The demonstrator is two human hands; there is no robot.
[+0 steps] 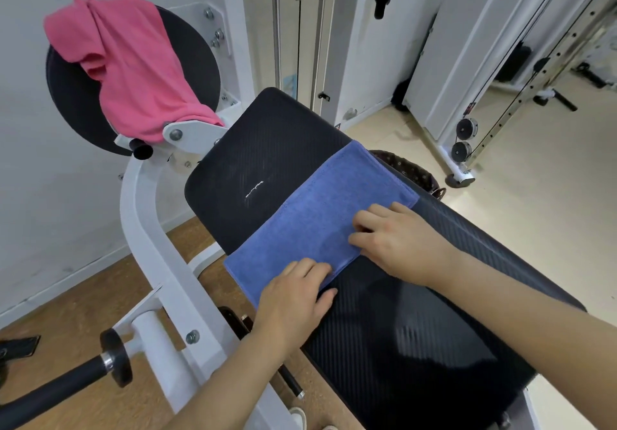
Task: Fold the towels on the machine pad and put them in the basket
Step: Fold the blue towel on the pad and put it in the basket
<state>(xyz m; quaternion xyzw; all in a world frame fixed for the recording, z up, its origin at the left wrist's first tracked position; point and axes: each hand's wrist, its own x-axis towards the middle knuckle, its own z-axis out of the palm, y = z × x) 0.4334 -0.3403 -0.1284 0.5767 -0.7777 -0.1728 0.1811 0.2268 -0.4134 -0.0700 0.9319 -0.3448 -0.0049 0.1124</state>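
Observation:
A blue towel (317,209) lies folded into a long strip across the black machine pad (267,135). My left hand (293,299) rests on the towel's near left end, its fingers curled over the near edge. My right hand (397,239) presses on the towel's near long edge, its fingertips on the cloth. A pink towel (133,62) hangs crumpled over the round black pad (197,62) at the upper left. The dark patterned basket (410,169) peeks out behind the pad's right side, mostly hidden.
The white machine frame (150,229) curves down the left side, with a black bar handle (60,386) at the lower left. A cable rack with pulleys (465,139) stands at the right. The floor (534,196) spreads beyond the pad.

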